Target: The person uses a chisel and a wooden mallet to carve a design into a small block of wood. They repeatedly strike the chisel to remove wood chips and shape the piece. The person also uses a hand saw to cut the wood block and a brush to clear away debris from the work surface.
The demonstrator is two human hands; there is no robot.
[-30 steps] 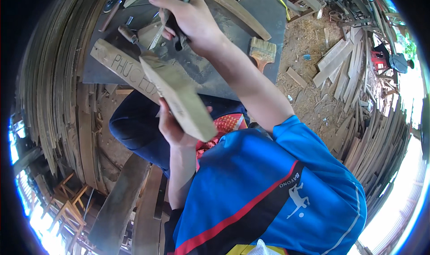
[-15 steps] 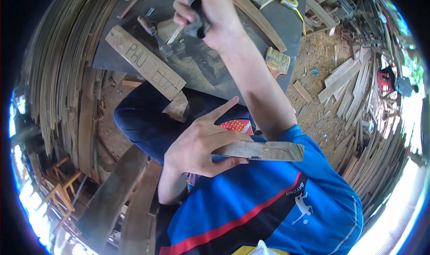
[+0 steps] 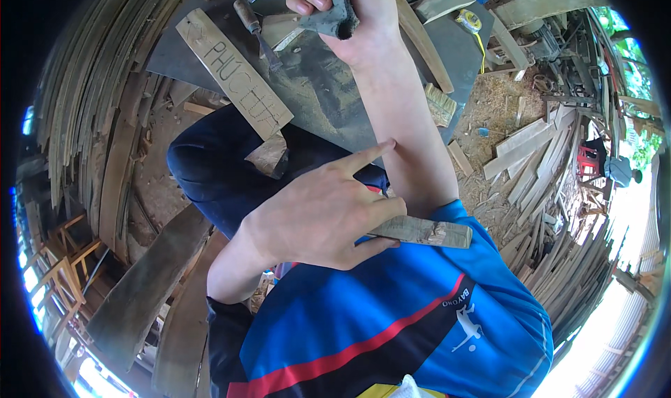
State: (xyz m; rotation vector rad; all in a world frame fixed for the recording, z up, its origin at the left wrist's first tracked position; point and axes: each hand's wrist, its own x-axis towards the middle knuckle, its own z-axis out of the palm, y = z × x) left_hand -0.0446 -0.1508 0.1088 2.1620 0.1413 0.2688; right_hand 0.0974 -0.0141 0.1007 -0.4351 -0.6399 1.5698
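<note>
My left hand (image 3: pixel 325 216) grips a narrow wooden strip (image 3: pixel 437 233) in front of my blue shirt. The strip's outer end sticks out to the right, and my index finger points away from it toward my right forearm. Above the table, at the top of the view, the fingers of my right hand (image 3: pixel 367 24) are closed round a curled, ragged dark grey sheet (image 3: pixel 328 19) that looks like sandpaper. A board (image 3: pixel 241 83) with carved letters lies slanted over the near left part of the table. Close to the board is a wooden-handled chisel (image 3: pixel 260 34).
Wood dust covers parts of the dark table (image 3: pixel 328 104). A curved wooden piece (image 3: pixel 424 41), a brush (image 3: pixel 440 105) and a yellow tape measure (image 3: pixel 470 22) lie on its right side. Stacked planks (image 3: pixel 84 69) stand at left; loose boards (image 3: pixel 524 146) lie on the floor at right.
My right hand with the grey sheet has shifted a little up and right in the view. My left hand has turned, back upward, and covers more of the strip.
</note>
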